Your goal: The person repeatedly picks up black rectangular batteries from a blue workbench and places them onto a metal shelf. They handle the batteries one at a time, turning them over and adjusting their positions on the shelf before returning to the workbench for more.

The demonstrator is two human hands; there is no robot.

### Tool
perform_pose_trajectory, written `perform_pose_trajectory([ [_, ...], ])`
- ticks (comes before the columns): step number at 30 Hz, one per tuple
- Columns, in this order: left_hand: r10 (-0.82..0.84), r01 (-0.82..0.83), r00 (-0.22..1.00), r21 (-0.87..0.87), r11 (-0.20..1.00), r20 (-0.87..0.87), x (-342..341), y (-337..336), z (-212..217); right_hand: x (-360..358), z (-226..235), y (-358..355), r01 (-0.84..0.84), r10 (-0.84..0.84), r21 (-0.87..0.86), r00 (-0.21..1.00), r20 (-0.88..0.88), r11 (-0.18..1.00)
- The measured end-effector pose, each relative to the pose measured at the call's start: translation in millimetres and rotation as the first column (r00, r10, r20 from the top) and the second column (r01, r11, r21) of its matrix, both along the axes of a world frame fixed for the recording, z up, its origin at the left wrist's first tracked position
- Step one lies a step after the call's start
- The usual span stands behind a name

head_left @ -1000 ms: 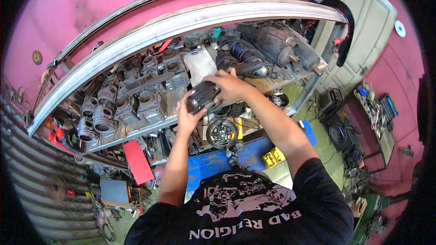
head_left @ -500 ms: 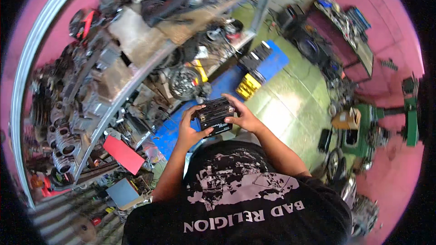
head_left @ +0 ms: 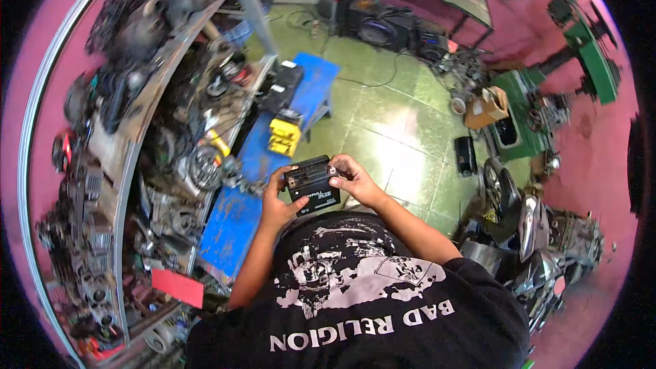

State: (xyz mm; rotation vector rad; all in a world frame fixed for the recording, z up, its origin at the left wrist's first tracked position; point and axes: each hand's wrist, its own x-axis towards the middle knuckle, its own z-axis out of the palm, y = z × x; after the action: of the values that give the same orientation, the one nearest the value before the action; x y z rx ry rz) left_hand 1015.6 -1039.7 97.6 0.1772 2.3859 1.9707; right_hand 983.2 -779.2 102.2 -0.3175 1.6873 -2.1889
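While it sits clear of every surface, held out in front of the chest, the small black battery [head_left: 312, 183] is the thing both hands have hold of; it is a boxy block, slightly tilted, its top face turned up toward the camera and a pale label on the side facing the body; the left hand [head_left: 279, 201] clasps its left end, thumb laid over the near edge and fingers wrapped underneath; the right hand [head_left: 353, 180] clamps the right end, fingers curled over the top corner, so the two hands are brought together on the one block with only its width between them; both forearms run back to a black printed shirt [head_left: 355, 301]; just beyond and below the battery lies a long blue bench [head_left: 236, 215], bare in its near part, with a yellow box [head_left: 284, 137] and a black case [head_left: 281, 87] standing farther along it; left of the bench a metal shelf rack [head_left: 130, 150] is crowded with dark engine parts; a red card [head_left: 178, 287] hangs at its lower end; to the right the green tiled floor [head_left: 403, 123] opens out, and well apart, at the far right, stands a green machine [head_left: 526, 109].
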Motion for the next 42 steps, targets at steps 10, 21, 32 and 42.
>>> perform_pose_trajectory([
  [10, -0.255, 0.255, 0.967, 0.061, 0.965, -0.009, -60.2, 163.1, 14.0, 12.0, 8.0, 152.4, 0.272, -0.271, 0.003, 0.959, 0.087, 0.962],
  [21, -0.485, 0.476, 0.874, 0.15, 0.867, 0.03, -147.0, 271.9, 6.6, -14.6, 4.9, 242.8, 0.52, -0.52, 0.091, 0.854, -0.026, 0.849],
  [32, -0.615, 0.606, 0.788, 0.156, 0.78, 0.014, -301.3, 374.1, 14.4, -136.9, 3.9, 325.7, 0.634, -0.634, 0.103, 0.773, -0.039, 0.766],
  [42, -0.62, 0.587, 0.777, 0.229, 0.777, 0.109, -424.7, 437.4, 7.2, -243.3, 17.7, 387.2, 0.575, -0.559, 0.256, 0.817, -0.138, 0.777],
])
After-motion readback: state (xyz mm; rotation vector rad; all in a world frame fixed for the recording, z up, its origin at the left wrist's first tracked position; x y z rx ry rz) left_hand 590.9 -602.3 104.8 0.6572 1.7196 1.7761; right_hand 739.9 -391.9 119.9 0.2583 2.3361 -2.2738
